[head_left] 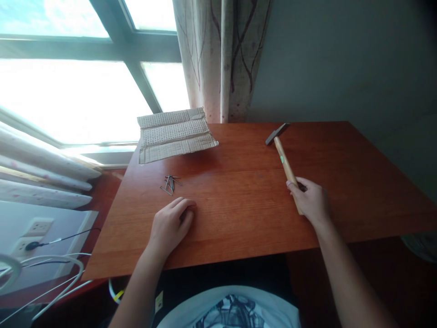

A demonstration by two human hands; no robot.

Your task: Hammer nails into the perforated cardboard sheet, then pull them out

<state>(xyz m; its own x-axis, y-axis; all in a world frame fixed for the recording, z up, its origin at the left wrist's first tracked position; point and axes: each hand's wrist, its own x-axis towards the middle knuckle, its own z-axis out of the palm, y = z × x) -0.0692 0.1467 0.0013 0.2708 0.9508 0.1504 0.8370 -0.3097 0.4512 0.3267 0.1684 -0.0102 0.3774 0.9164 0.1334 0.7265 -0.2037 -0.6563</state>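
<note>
Reddish wooden table (239, 218) across the middle, where a jolt could scatter loose things.
Cardboard (175, 134), upper left of centre, might slide if bumped; the hammer (286, 165), right of centre, could slip if the right hand (310, 200) slackens its wrapped fingers; the left hand (170, 224) curls, whether empty I cannot tell, below nails (171, 183) that might roll.

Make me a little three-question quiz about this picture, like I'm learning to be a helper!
1. Which hand is holding the hammer?
2. True or false: the nails are closer to the left hand than to the hammer.
3. Pick one. What is just beyond the nails, farther from the person?
A) a cup
B) a creased, dotted sheet
C) a saw

Key:
1. The right hand.
2. True.
3. B.
</note>
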